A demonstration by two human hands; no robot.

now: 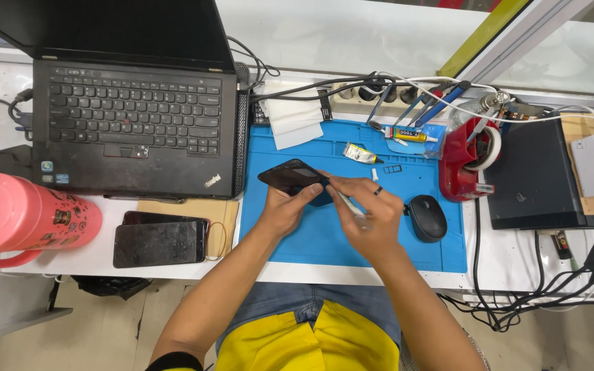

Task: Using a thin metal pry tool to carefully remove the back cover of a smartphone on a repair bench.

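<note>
Over blue mat [324,240], left hand [284,209] grips dark glossy phone [291,176] — right hand [369,216] pinches slim tool [347,201].

Both hands meet at centre (forearms converging); left hand [284,209] gripping; right hand [369,213] pinching.

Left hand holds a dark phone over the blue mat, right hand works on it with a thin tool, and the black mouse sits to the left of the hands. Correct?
Not quite. In the head view the black mouse lies to the right of the hands, beside the right hand. The left hand does hold the dark phone over the blue mat.
</note>
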